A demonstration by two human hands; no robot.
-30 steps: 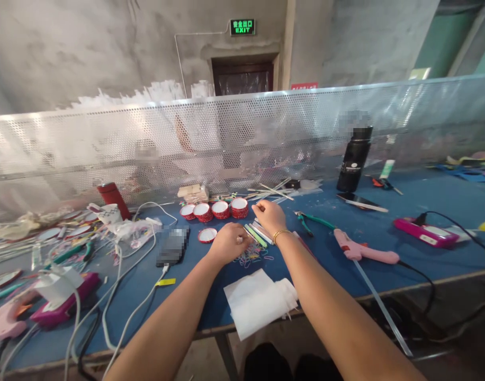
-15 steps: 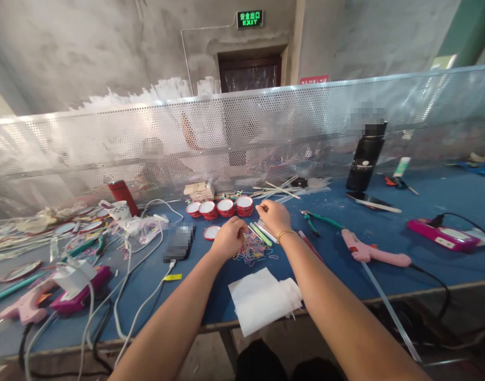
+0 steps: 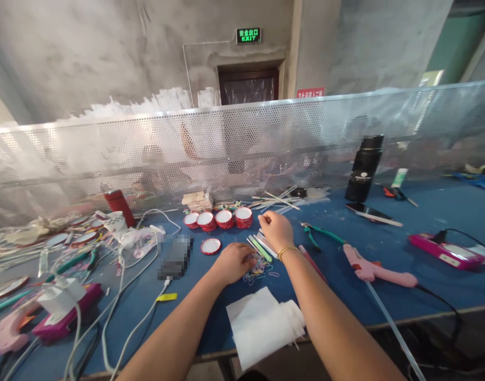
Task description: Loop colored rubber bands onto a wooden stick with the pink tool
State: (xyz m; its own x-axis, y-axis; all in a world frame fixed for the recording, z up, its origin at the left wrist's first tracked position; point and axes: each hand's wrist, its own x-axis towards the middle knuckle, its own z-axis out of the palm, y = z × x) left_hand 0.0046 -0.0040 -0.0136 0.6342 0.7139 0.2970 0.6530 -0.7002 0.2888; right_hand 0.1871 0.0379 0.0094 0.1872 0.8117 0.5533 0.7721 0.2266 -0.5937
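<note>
My left hand lies over the left edge of a pile of coloured paper clips with its fingers curled; what is under the fingertips is hidden. Beside the red-rimmed round tins, my right hand is raised a little, its fingers pinched together on something too small to make out. Coloured sticks lie between the two hands. A single round red-rimmed disc rests left of the clips. White sheets lie at the table's front edge.
Green-handled pliers and a pink glue gun lie to the right, near a black bottle. On the left are a phone, white cables, a magenta power strip and a red bottle. A perforated screen stands behind.
The view has tilted up slightly. My left hand has moved down toward the clips, away from the tins. My right hand stays closed near the tins.
</note>
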